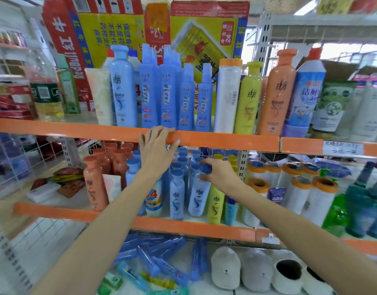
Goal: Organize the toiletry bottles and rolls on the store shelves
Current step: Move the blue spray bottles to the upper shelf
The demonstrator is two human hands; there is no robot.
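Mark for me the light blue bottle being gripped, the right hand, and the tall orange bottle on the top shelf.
light blue bottle [199, 198], head view, on its label.
right hand [220, 174], head view, back of hand.
tall orange bottle [277, 96], head view, mid-body.

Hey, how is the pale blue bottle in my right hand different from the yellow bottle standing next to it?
The pale blue bottle leans left; the yellow bottle stands upright. The blue one's dark blue cap is in the right hand grip; the yellow one is untouched, its cap hidden behind that hand. Both sit at the front of the middle shelf with the same swirl logo.
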